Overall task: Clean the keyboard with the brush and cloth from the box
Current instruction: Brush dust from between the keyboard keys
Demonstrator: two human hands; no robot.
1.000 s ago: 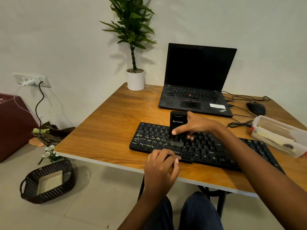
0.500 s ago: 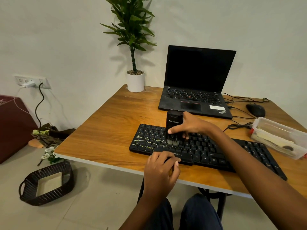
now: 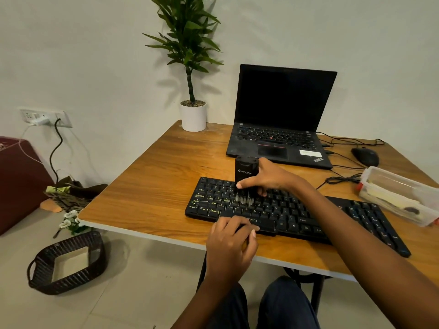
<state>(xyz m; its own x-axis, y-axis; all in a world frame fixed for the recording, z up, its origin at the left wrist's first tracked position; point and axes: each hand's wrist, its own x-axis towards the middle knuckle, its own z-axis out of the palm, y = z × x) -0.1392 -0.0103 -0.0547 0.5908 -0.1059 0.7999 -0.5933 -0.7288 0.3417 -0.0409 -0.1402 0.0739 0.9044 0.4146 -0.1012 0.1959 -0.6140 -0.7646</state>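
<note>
On the worktop (image 3: 147, 186), the keyboard (image 3: 297, 217) lies at the near edge, its left half under both hands. Right hand (image 3: 268, 179) grips the black brush (image 3: 245, 176) upright, bristles down on the keys at about 12 o'clock from the left hand (image 3: 231, 238), which curls closed over the keyboard's front edge to steady it. At 3 o'clock, the box (image 3: 401, 195) sits touching the keyboard's far end; whether the cloth is inside, I cannot tell. Pressing too hard could pop a keycap, and a wide sweep might shove the keyboard into the box.
</note>
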